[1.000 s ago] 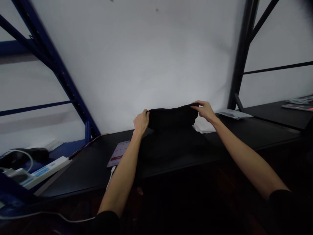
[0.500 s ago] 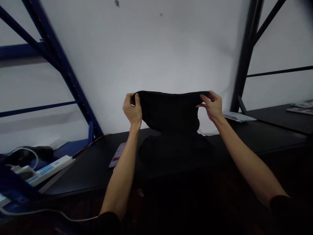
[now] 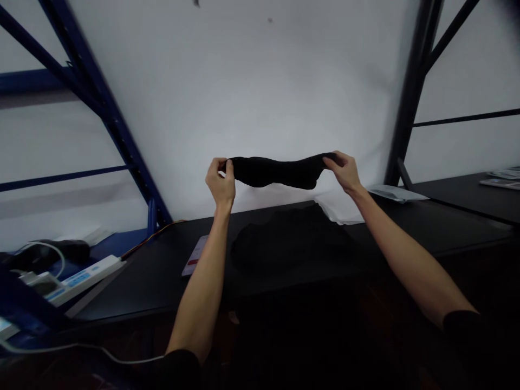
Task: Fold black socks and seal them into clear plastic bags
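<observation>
A piece of black cloth (image 3: 280,172) is stretched in the air between my two hands, its lower edge wavy and raised off the table. My left hand (image 3: 221,181) pinches its left end between thumb and fingers. At the opposite end, my right hand (image 3: 342,170) grips the upper corner in the same way. Beneath it, a dark heap of black fabric (image 3: 288,238) lies on the black table (image 3: 150,281); its folds are hard to make out in the dim light.
A phone (image 3: 197,254) lies beside my left forearm. White sheets (image 3: 339,208) and a flat plastic packet (image 3: 396,193) rest at the right rear. Left, a white power strip (image 3: 87,276) and cables sit by the blue rack frame (image 3: 109,124). A pale wall (image 3: 260,92) stands behind.
The cloth between my hands has swung up or gathered into a narrow band, lifting clear of the heap below. My right hand has shifted slightly left, showing more of the white sheets.
</observation>
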Available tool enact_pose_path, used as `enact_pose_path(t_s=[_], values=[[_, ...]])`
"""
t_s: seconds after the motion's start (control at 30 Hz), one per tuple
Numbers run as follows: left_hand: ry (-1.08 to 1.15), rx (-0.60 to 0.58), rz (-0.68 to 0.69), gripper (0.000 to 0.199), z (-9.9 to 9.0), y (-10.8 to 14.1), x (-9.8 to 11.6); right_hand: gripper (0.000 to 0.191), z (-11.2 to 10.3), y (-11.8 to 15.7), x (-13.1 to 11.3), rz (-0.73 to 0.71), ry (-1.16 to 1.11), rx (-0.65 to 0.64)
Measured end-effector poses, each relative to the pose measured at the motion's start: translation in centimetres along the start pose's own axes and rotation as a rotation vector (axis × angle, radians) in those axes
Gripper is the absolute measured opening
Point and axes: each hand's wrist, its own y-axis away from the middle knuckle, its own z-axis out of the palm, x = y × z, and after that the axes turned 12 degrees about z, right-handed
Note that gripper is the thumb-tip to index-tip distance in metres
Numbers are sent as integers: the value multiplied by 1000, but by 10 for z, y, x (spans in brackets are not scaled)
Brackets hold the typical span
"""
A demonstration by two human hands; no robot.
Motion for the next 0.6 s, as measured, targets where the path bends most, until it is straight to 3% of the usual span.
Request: enact_pose_path(t_s=[0.07,0.1,0.23,0.3,0.4,0.57,0.6], values=[[60,-143,24,16,-9,-4,7,28,-16,10,-9,57,86,-132],[121,-280,27,19,-15,-6,10,29,-25,15,-13,109,123,-221],[378,-1047,-126,41,-40,-14,14,33,-53,29,-27,443,208,-765],[362,-1303,-245,48,-46,-15,13,36,-62,30,-32,592,262,-1030],[275,-1454,-305,38,-44,-11,14,34,-67,30,-35,689,312,-1160],[309,-1546,-307,38,-16,9,14,35,-43,33,-23,558,374,-974],[246,-1511,-277,39,-12,14,13,37,-33,34,-17,499,398,-930]])
